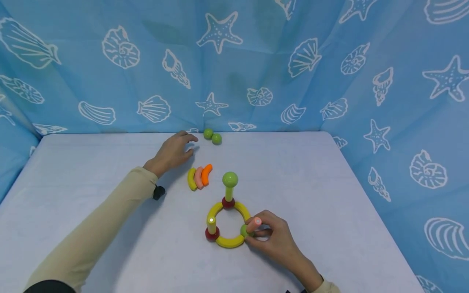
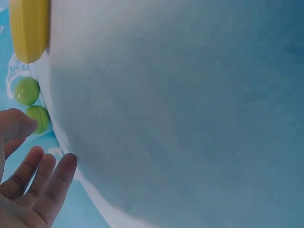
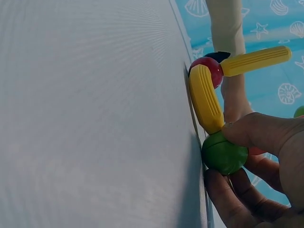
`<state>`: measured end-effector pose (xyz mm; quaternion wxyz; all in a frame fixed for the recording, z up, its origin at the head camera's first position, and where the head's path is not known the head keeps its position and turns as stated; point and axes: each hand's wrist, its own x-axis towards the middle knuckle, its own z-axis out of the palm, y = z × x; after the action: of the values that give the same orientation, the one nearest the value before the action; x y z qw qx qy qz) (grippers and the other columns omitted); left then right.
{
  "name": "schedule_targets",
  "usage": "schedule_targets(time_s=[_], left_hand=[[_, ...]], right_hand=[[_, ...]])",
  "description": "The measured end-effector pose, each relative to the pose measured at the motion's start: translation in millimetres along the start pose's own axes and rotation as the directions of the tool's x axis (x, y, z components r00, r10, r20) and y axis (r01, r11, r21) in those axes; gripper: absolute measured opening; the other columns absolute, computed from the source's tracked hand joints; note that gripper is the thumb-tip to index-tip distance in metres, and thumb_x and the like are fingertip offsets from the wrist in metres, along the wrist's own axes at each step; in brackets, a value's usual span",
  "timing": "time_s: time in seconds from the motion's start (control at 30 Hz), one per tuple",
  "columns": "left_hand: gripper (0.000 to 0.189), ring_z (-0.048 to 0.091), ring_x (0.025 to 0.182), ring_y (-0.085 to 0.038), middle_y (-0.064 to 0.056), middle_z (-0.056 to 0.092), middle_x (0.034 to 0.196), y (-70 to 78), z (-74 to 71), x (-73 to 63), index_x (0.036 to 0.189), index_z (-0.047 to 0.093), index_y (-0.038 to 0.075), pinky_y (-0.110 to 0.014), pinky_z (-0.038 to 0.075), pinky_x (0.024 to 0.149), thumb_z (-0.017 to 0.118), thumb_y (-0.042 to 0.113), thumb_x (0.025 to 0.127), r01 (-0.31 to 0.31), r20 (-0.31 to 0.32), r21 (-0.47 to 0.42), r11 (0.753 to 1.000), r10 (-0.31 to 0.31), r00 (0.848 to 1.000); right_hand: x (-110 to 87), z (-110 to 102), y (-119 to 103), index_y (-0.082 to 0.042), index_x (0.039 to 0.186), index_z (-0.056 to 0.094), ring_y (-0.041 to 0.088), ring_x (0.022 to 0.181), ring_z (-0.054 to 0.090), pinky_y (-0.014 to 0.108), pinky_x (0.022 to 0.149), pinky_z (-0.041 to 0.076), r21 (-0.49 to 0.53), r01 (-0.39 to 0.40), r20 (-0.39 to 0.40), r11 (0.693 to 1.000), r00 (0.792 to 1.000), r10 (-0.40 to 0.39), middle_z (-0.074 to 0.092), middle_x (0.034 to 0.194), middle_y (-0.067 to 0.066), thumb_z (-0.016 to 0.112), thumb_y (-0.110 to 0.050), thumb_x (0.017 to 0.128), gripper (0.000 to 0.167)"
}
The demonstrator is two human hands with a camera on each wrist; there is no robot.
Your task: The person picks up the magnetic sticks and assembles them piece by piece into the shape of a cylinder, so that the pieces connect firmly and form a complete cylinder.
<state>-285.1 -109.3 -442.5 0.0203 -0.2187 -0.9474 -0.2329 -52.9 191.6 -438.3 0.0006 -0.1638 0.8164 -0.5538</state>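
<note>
My right hand (image 1: 277, 239) grips a green ball (image 3: 224, 153) at the right of a ring of yellow curved rods (image 1: 230, 242). From this ball a pink rod (image 1: 254, 224) sticks up between the fingers. Two dark red balls (image 1: 212, 234) join the ring's other corners, each with an upright yellow rod (image 1: 211, 224). The far upright carries a green ball (image 1: 230, 179) on top. Over the back of the table my left hand (image 1: 174, 151) reaches with its fingers spread, holding nothing. Just right of its fingertips lie two loose green balls (image 1: 217, 139).
Three curved rods lie side by side between the left hand and the ring: yellow (image 1: 191, 179), pink (image 1: 198, 178) and orange (image 1: 207, 175). A white cloth covers the table (image 1: 311, 175). Blue shell-print curtain (image 1: 256, 61) hangs behind it and along the sides.
</note>
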Motion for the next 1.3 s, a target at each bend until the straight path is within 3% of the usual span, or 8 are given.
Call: schedule_targets(time_s=[0.17,0.53,0.73,0.93,1.1,1.3], left_hand=[[0.036,0.059,0.106,-0.033,-0.019,0.059,0.123,3.2,4.6,8.7,0.128,0.064,0.001,-0.047,0.051,0.093,0.067,0.007,0.092,-0.055,0.008,0.034,0.998,0.055,0.998],[0.036,0.057,0.1,-0.029,-0.016,0.06,0.116,1.7,5.8,29.1,0.126,0.066,0.002,-0.043,0.052,0.087,0.069,0.006,0.09,-0.09,0.001,0.075,0.993,0.09,0.996],[0.038,0.057,0.105,-0.031,-0.017,0.06,0.118,3.4,3.5,37.6,0.126,0.066,0.001,-0.043,0.05,0.093,0.072,0.006,0.089,-0.099,-0.009,0.082,0.992,0.1,0.995],[0.039,0.053,0.097,-0.029,-0.015,0.058,0.112,9.2,7.6,45.8,0.126,0.065,0.001,-0.04,0.049,0.086,0.073,0.006,0.089,-0.128,0.011,0.108,0.986,0.127,0.992],[0.041,0.052,0.112,-0.031,-0.017,0.056,0.124,14.2,9.1,52.6,0.129,0.063,0.003,-0.042,0.048,0.097,0.072,0.006,0.089,-0.142,0.037,0.143,0.979,0.138,0.99],[0.043,0.045,0.126,-0.036,-0.018,0.051,0.139,16.2,9.4,58.9,0.135,0.06,0.005,-0.047,0.043,0.104,0.069,0.011,0.093,-0.181,0.127,0.217,0.959,0.156,0.98]], right_hand=[[-1.3,-1.3,-1.7,-0.002,0.087,0.069,0.013,0.089,0.066,0.044,0.068,0.06,0.014,-0.003,0.001,1.0,1.0,0.003,0.067,0.098,0.015,0.082,0.015,0.07,0.027],[0.1,-0.5,30.7,-0.009,0.092,0.07,0.016,0.092,0.067,0.037,0.07,0.06,0.028,-0.004,0.022,1.0,1.0,0.003,0.067,0.102,0.007,0.085,0.008,0.071,0.031],[0.3,0.0,35.7,-0.013,0.094,0.071,0.015,0.093,0.067,0.036,0.071,0.06,0.059,0.005,0.029,0.998,1.0,-0.007,0.067,0.103,0.006,0.087,0.003,0.073,0.03],[-0.2,0.1,34.2,-0.011,0.09,0.07,0.015,0.092,0.067,0.037,0.07,0.06,0.039,-0.022,0.025,0.999,0.999,0.021,0.067,0.103,0.008,0.085,0.009,0.071,0.031],[0.4,-1.6,18.4,-0.006,0.09,0.069,0.014,0.091,0.067,0.04,0.07,0.06,0.036,-0.005,0.024,0.999,1.0,0.004,0.067,0.1,0.013,0.083,0.013,0.071,0.03],[-0.4,-0.2,38.9,-0.01,0.092,0.071,0.015,0.093,0.067,0.037,0.071,0.06,0.045,-0.015,0.028,0.999,1.0,0.014,0.067,0.103,0.009,0.085,0.007,0.072,0.03]])
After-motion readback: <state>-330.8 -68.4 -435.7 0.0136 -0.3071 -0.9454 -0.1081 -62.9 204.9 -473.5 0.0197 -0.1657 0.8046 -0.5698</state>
